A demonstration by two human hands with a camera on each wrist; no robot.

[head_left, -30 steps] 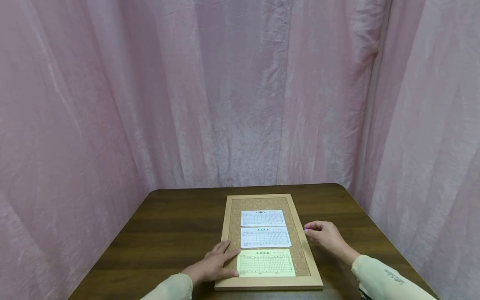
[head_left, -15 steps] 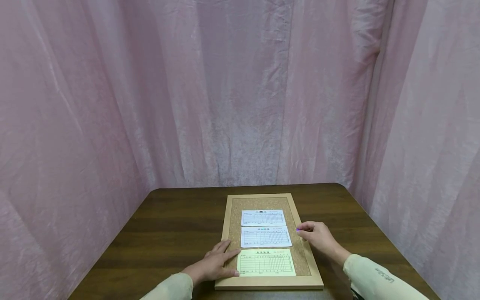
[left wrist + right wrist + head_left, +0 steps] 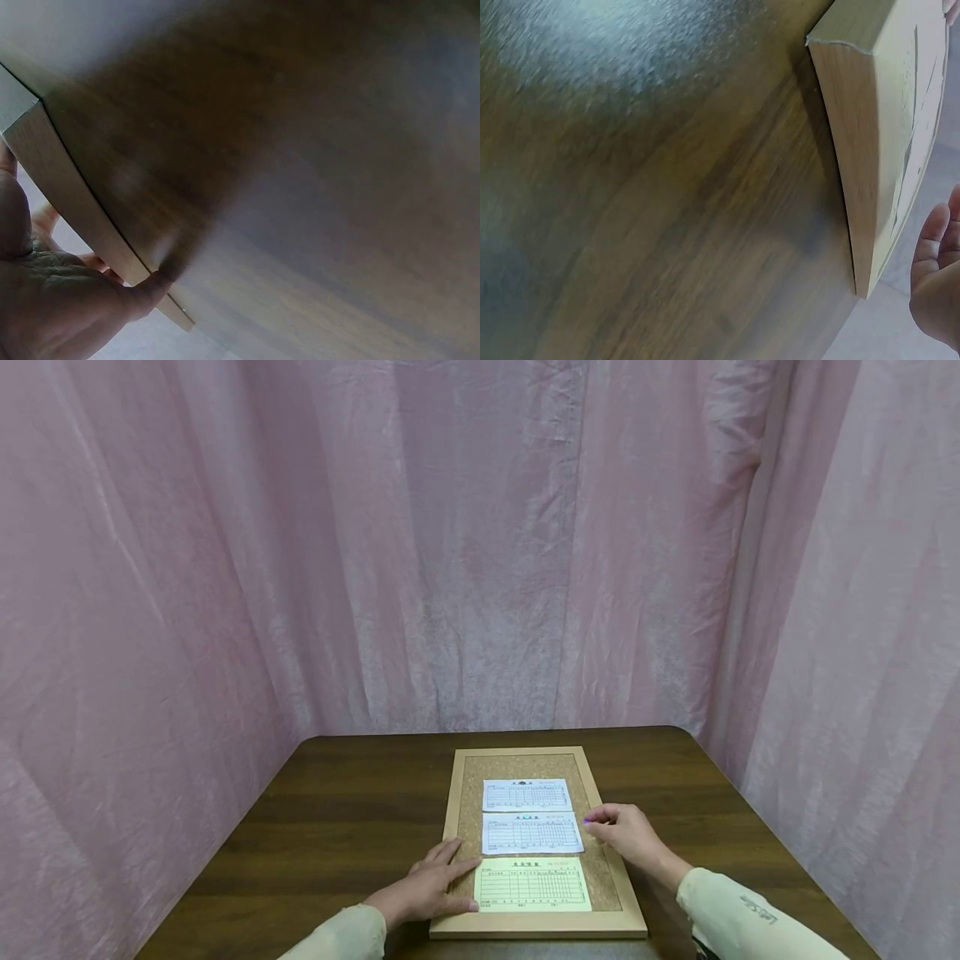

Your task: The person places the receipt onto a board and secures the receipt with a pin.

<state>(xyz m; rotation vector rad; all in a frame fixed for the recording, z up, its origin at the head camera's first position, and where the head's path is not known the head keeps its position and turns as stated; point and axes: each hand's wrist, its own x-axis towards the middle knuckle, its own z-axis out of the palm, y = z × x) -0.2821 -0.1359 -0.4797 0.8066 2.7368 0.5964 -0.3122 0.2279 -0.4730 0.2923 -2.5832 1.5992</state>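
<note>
A wood-framed cork board (image 3: 462, 827) lies flat on a dark wooden table (image 3: 352, 827). Three printed slips lie on it in a column: two white slips (image 3: 527, 795) (image 3: 531, 833) and a yellow slip (image 3: 532, 885) nearest me. My left hand (image 3: 431, 887) rests flat on the board's left frame beside the yellow slip, fingers straight. My right hand (image 3: 626, 831) hovers over the board's right side and pinches a small purple pin (image 3: 587, 820) close to the middle slip's right edge. The left wrist view shows the board's frame (image 3: 71, 195); the right wrist view shows the frame (image 3: 855, 142) side-on.
Pink curtains (image 3: 480, 543) close in the table at the back and on both sides. The table's far edge runs just behind the board, with rounded corners. Bare tabletop spreads left of the board.
My right hand has slid left with the purple pin, from beyond the board's right frame to over the cork by the middle slip. The left hand has stayed put.
</note>
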